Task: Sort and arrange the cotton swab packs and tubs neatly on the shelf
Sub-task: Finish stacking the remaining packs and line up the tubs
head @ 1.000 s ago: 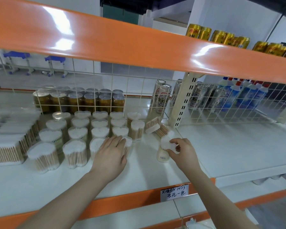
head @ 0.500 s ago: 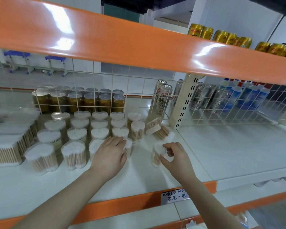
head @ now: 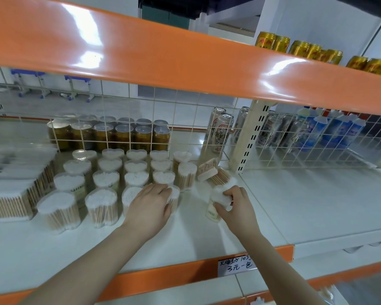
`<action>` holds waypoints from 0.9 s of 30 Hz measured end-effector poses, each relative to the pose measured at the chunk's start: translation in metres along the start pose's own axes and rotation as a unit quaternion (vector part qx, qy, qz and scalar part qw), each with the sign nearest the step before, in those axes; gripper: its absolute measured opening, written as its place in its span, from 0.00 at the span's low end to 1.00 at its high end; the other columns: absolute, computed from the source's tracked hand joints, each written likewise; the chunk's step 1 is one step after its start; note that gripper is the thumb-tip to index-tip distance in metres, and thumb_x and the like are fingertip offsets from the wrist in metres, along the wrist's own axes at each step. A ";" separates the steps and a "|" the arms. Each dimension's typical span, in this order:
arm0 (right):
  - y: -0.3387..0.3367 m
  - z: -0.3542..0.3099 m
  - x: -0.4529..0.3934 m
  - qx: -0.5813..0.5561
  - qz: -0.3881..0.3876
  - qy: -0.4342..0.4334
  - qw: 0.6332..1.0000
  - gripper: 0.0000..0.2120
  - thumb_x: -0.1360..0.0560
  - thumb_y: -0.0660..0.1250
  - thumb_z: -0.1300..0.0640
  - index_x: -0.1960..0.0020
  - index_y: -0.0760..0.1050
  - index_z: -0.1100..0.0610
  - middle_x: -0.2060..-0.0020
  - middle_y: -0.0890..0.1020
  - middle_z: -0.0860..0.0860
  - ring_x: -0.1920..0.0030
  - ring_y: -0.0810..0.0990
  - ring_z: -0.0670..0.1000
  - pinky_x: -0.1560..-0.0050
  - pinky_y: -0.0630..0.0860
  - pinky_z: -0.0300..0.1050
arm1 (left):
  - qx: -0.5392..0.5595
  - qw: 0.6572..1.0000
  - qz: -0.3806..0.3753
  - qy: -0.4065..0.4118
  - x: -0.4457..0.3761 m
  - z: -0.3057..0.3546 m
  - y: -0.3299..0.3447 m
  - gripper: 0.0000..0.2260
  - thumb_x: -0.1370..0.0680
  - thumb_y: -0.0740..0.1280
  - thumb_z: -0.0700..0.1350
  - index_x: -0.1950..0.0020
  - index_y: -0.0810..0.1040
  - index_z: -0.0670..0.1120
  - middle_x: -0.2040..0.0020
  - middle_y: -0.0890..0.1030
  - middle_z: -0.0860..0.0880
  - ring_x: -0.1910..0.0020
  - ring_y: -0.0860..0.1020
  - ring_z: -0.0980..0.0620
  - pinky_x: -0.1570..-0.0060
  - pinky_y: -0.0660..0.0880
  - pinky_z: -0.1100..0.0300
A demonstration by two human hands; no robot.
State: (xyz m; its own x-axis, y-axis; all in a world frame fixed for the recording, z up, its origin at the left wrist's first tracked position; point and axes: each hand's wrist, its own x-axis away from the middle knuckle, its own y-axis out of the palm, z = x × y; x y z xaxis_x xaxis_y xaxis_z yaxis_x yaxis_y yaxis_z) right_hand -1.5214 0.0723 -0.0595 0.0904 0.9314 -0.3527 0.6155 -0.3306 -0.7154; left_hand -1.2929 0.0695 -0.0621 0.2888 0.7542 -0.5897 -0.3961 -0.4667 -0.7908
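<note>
While the left hand (head: 149,208) lies flat on a tub (head: 173,198) — fingers straight.
Right hand (head: 237,208) pinches a lone tub (head: 216,204) — fingers curled round its top.

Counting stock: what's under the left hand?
The left hand rests flat on a front-row swab tub; only the tub's right edge shows, the rest is covered.

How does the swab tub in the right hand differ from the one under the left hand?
The tub in the right hand stands alone on the shelf, apart from the rows; the tub under the left hand sits at the right end of the front row. The right hand grips its tub from the side with curled fingers; the left hand rests flat on top of its tub. Both stand upright, with white swab tips on top.
</note>
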 end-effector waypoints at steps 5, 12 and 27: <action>0.000 0.002 -0.002 -0.035 -0.008 0.008 0.999 0.13 0.29 0.71 0.59 0.48 0.70 0.58 0.52 0.72 0.48 0.56 0.72 0.48 0.58 0.68 0.37 | 0.001 1.000 0.005 0.002 -0.001 -0.003 0.005 0.09 0.39 0.76 0.39 0.60 0.82 0.42 0.61 0.82 0.46 0.65 0.81 0.47 0.65 0.79 0.59; 0.007 0.003 -0.010 -0.110 -0.045 0.025 0.993 0.14 0.30 0.71 0.61 0.50 0.70 0.52 0.51 0.76 0.48 0.51 0.75 0.48 0.52 0.71 0.35 | 0.003 1.000 -0.003 0.002 -0.003 -0.002 0.003 0.14 0.44 0.79 0.38 0.62 0.83 0.42 0.63 0.82 0.47 0.67 0.80 0.48 0.69 0.77 0.62; 0.022 -0.015 -0.031 -0.094 -0.076 -0.009 0.993 0.24 0.31 0.72 0.57 0.37 0.70 0.56 0.44 0.76 0.47 0.45 0.72 0.44 0.47 0.66 0.34 | 0.000 1.000 0.004 0.008 -0.002 -0.004 0.004 0.16 0.45 0.79 0.40 0.59 0.83 0.45 0.59 0.82 0.50 0.63 0.81 0.51 0.65 0.77 0.64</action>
State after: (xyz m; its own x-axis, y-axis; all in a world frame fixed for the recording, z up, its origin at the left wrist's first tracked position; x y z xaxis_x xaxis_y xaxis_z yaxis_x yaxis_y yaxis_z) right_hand -1.4989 0.0384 -0.0555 -0.0275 0.9651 -0.2603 0.7571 -0.1499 -0.6359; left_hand -1.2920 0.0641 -0.0648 0.2994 0.7435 -0.5979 -0.3982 -0.4721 -0.7865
